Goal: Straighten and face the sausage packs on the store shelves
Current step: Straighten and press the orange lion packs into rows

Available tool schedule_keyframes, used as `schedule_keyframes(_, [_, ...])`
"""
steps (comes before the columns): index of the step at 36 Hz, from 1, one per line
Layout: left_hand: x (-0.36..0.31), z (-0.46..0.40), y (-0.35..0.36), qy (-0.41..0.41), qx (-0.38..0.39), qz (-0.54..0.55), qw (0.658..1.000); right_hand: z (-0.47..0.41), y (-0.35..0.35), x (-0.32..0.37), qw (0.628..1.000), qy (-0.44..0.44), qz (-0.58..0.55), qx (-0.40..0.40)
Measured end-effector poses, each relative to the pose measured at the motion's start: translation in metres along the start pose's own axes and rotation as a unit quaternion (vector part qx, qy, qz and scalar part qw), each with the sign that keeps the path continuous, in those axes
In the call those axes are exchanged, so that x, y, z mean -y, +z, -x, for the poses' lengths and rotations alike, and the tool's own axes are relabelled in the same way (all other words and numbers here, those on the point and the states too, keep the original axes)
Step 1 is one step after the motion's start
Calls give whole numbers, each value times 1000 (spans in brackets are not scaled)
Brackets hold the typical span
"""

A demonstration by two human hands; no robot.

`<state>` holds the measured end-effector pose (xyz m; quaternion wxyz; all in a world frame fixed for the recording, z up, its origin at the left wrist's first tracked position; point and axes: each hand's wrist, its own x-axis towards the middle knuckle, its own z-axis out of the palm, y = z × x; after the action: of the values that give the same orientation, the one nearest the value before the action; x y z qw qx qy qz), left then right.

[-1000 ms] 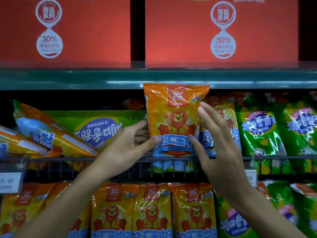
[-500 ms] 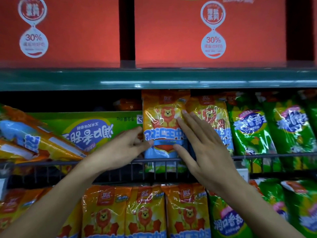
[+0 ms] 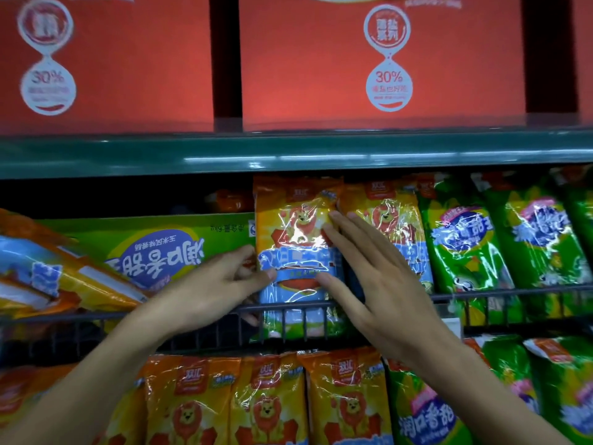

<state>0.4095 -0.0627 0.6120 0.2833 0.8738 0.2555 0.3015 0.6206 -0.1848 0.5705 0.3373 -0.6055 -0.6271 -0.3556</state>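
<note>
At frame centre, an orange pack is standing upright behind the wire rail, long axis vertical, lion face outward. The left hand is pinching its left edge; the right hand is pressing its front, fingers straight and together.

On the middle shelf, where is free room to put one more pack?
A dark gap lies above the green box, left of the orange pack both hands touch. Right of it, orange and green packs stand crowded, with no gap. The lower row is also full.
</note>
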Motion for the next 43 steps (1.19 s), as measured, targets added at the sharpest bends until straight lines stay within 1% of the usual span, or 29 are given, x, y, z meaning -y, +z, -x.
schedule_keyframes(2, [5,2,4,46,-82,-90,992,3,-5,-5,1000,10,3,-8])
schedule_keyframes(4, [7,6,9,94,-181,-124,971,10,-10,-15,999,24,15,-16])
schedule_keyframes(5, [8,8,11,130,-218,-138,957,13,-12,-20,999,30,25,-14])
schedule_keyframes(6, [8,9,13,174,-236,-166,942,16,-14,-24,999,31,38,-7])
schedule_keyframes(7, [7,9,14,222,-234,-206,924,18,-15,-28,998,29,54,2])
schedule_keyframes(8, [6,6,16,265,-216,-254,905,20,-15,-30,997,26,69,8])
schedule_keyframes(9, [3,3,18,290,-185,-302,889,21,-16,-31,997,25,78,12])
schedule_keyframes(11, [-1,-4,23,285,-118,-367,878,21,-16,-31,996,30,84,16])
schedule_keyframes(12, [-3,-7,25,275,-99,-386,875,22,-15,-30,996,32,86,17])
schedule_keyframes(14, [-5,-9,29,268,-93,-408,868,23,-13,-29,995,31,96,15])
schedule_keyframes(21, [-13,-5,40,228,-118,-427,867,21,-3,-28,994,37,102,5])
schedule_keyframes(24, [-14,-3,44,214,-128,-422,872,20,-2,-27,995,41,86,-5])
schedule_keyframes(27, [-14,2,44,219,-131,-397,882,20,-4,-28,999,30,33,-24])
schedule_keyframes(29, [-11,10,40,231,-146,-364,891,21,-4,-26,998,18,-20,-48])
schedule_keyframes(32, [0,30,31,226,-167,-322,904,22,0,-15,992,-12,-91,-82])
schedule_keyframes(35, [17,51,15,223,-183,-339,896,20,6,7,986,-52,-126,-100])
schedule_keyframes(38, [37,74,-8,217,-204,-362,883,18,12,33,983,-89,-140,-79])
schedule_keyframes(43, [71,109,-52,251,-262,-361,859,6,18,76,978,-80,-189,-39])
